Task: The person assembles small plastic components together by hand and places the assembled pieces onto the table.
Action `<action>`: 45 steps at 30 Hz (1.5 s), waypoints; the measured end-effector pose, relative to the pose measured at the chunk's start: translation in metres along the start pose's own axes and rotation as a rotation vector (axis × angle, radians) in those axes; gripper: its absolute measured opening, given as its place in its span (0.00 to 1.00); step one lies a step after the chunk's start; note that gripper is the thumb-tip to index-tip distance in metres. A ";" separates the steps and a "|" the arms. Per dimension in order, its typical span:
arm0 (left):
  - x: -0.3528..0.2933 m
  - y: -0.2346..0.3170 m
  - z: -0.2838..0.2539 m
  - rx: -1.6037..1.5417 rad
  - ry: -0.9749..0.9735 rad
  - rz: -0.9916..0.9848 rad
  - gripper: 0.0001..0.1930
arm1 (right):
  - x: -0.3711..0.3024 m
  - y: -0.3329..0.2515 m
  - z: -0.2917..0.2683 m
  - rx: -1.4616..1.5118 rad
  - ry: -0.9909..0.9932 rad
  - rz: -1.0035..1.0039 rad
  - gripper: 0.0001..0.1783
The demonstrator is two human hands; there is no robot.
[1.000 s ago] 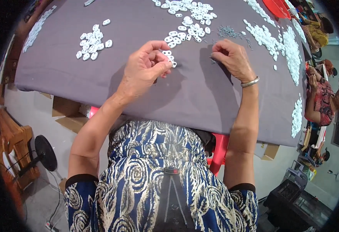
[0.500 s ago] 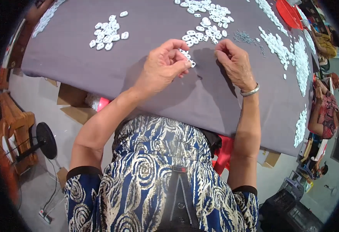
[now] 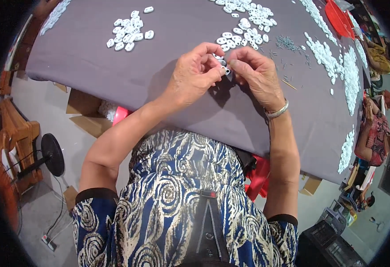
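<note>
Over the cloth-covered table, my left hand (image 3: 198,73) is closed in a pinch on a small white plastic piece with a hole (image 3: 227,71). My right hand (image 3: 258,75) meets it from the right, its thumb and index finger pressed together at the piece's edge. Whatever lies between those right fingertips is too small to make out. Just beyond both hands is a heap of white oval two-holed pieces (image 3: 237,40). Small grey pins (image 3: 287,43) are scattered to the right of that heap, and a thin yellowish stick (image 3: 289,84) lies near my right wrist.
A separate cluster of white pieces (image 3: 126,32) sits at the left on the grey tablecloth (image 3: 88,58). More white piles (image 3: 350,80) run along the right side, near a red basin (image 3: 339,20). Another person (image 3: 372,133) is at the far right. A fan (image 3: 52,155) stands on the floor.
My right hand has moved left, and its fingertips now meet the white piece in my left hand. The yellowish stick, hidden before, now shows on the cloth. The view has shifted slightly.
</note>
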State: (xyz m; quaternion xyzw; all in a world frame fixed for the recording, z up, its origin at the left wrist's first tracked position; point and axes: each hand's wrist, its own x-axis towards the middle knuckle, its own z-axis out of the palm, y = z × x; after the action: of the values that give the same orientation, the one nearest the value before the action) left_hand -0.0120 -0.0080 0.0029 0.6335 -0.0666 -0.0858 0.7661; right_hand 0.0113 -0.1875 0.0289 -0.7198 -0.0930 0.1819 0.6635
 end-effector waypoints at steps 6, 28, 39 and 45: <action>0.000 -0.002 0.002 0.003 0.014 0.009 0.12 | 0.001 0.003 0.002 0.074 0.056 0.011 0.05; 0.000 -0.004 0.003 -0.017 0.093 0.037 0.13 | 0.001 0.006 0.011 0.132 0.063 0.040 0.07; 0.000 -0.007 0.008 -0.064 0.167 0.100 0.12 | 0.000 0.008 0.019 0.062 0.110 0.032 0.09; -0.001 -0.005 0.009 -0.012 0.174 0.087 0.11 | 0.001 0.010 0.020 0.064 0.114 0.011 0.09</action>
State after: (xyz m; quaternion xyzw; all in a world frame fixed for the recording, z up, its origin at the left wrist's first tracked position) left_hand -0.0149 -0.0169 -0.0004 0.6305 -0.0267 0.0025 0.7757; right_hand 0.0030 -0.1696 0.0181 -0.7079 -0.0453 0.1470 0.6893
